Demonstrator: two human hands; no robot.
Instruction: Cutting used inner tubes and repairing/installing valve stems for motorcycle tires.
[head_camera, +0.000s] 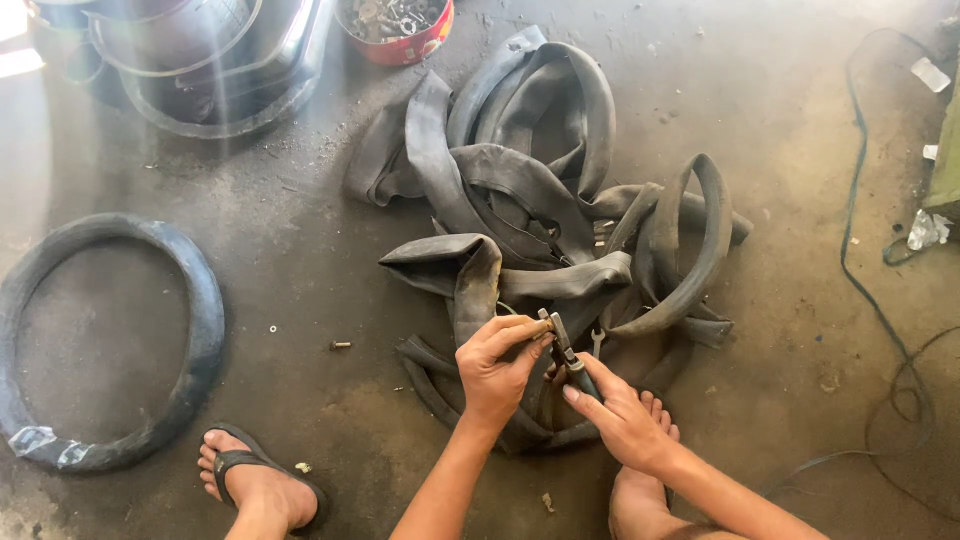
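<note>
A heap of flat black rubber inner tubes (530, 190) lies on the concrete floor in front of me. My left hand (495, 365) pinches a small brass valve stem at the near end of one tube. My right hand (620, 415) grips the handles of a pair of pliers (565, 350), whose jaws meet the valve beside my left fingers. Both hands hover over the near edge of the heap, between my feet.
An inflated black tube (205, 330) forms a ring at left. Stacked metal basins (190, 60) and a red bowl of small metal parts (400, 25) stand at the back. A small bolt (341, 345) lies on the floor. A dark cable (870, 290) snakes along the right.
</note>
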